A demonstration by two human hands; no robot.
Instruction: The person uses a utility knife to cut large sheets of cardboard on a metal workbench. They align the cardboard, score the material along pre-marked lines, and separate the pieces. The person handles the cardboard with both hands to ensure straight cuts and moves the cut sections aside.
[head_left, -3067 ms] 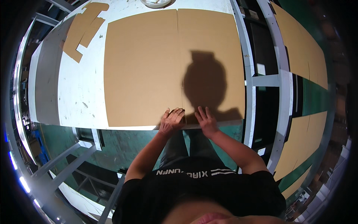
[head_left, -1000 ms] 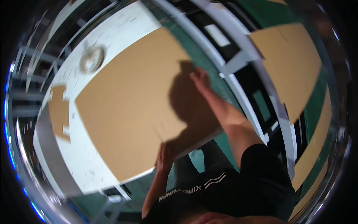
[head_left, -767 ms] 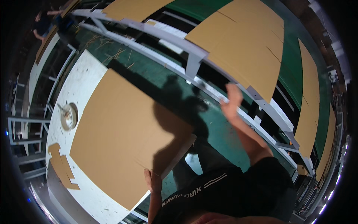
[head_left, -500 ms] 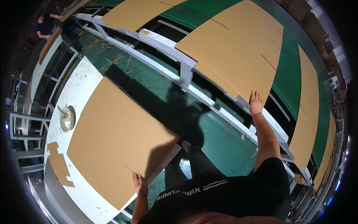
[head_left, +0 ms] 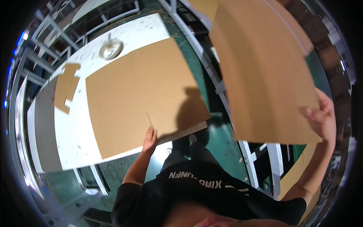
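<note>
A large brown cardboard sheet (head_left: 140,87) lies flat on the white tabletop, with a short slit near its front edge. On that front edge rest the outstretched fingers of my left hand (head_left: 150,140), beside the slit. My right hand (head_left: 323,119) grips the outer edge of a second cardboard sheet (head_left: 261,75), thumb on its face and fingers behind. This sheet is lifted and tilted off the conveyor, bowed slightly, with a crease line near its far end. The tips of the right fingers are hidden behind it.
A metal bowl (head_left: 111,49) with whitish stuff and a handled tool stands on the white table (head_left: 145,26). A notched cardboard scrap (head_left: 67,87) lies at its left. Grey metal frame rails (head_left: 204,56) run along the conveyor. More cardboard (head_left: 298,170) lies under my right forearm.
My right hand has gone from lying on a conveyor sheet to holding a raised sheet at the right. The view has turned right. My left hand stays at the table sheet's front edge.
</note>
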